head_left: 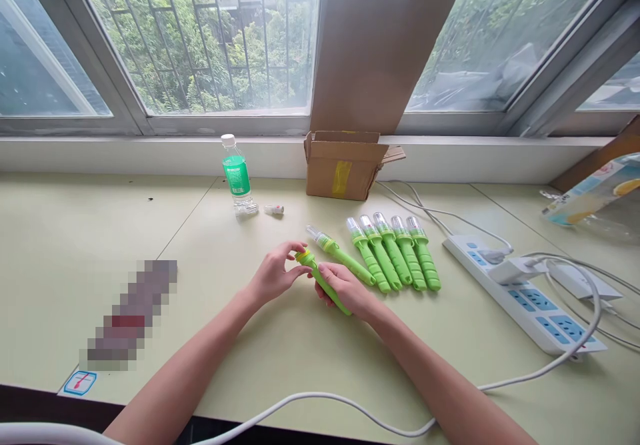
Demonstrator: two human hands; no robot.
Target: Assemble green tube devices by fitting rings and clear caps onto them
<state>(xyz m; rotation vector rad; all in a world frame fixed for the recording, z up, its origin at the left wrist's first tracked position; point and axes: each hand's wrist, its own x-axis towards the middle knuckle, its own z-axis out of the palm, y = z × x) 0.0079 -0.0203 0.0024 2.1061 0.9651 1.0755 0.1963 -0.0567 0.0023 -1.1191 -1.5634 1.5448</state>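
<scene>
Both hands are on one green flashlight-like stick [327, 288], tilted over the table with its yellow-collared end up and to the left. My right hand [343, 288] wraps round the green handle. My left hand [275, 271] has thumb and fingertips closed about the yellow collar. No clear cap shows on this stick's end. Just beyond my right hand lies another green stick [350, 261] with a clear tip, set at a slant. To its right, several similar clear-capped sticks [395, 258] lie side by side.
Farther back stand a water bottle [237, 175] and an open cardboard box [340, 168]. Beside the bottle lies a small clear piece [274, 209]. A power strip [520, 298] with plugs is at right. A white cable [320, 397] crosses the near edge. A blurred dark object [133, 315] lies left.
</scene>
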